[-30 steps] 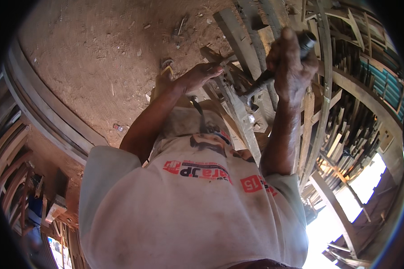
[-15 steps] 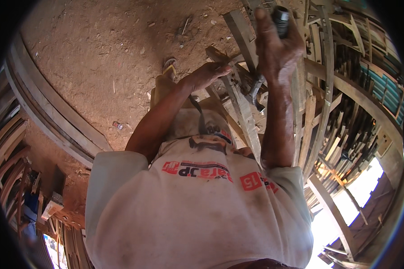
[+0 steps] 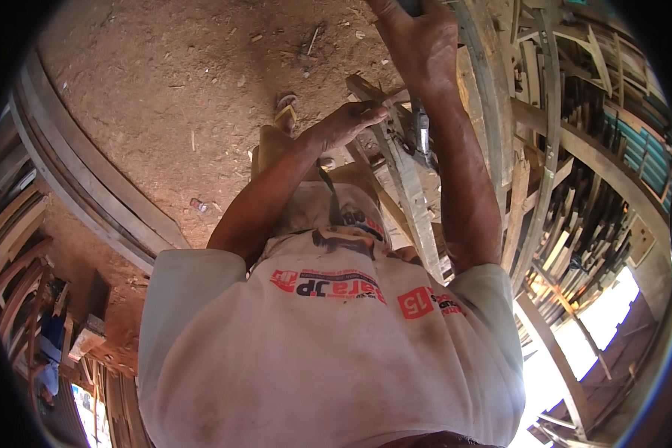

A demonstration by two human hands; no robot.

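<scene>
My left hand (image 3: 345,125) is closed in a pinch at the upper end of a pale wooden board (image 3: 405,183). What sits between its fingertips is too small to tell. My right hand (image 3: 423,46), higher and partly cut off by the upper edge, is closed round the black grip (image 3: 411,6) of a tool. Just below that wrist, beside the board, a shiny metal piece (image 3: 423,133) shows. My forearm hides part of it, so I cannot tell whether it belongs to the tool. A second wooden piece (image 3: 362,88) crosses behind the board's top.
Long curved planks (image 3: 89,160) lie at the left. Stacked timber strips (image 3: 575,224) and tall boards (image 3: 549,149) crowd the right, near a teal panel (image 3: 638,145). Wood chips litter the dirt floor (image 3: 179,97). A sandaled foot (image 3: 286,106) shows beyond my left arm.
My right hand has swung left and upward with the black grip, partly leaving the picture. The left hand has stayed at the board's end.
</scene>
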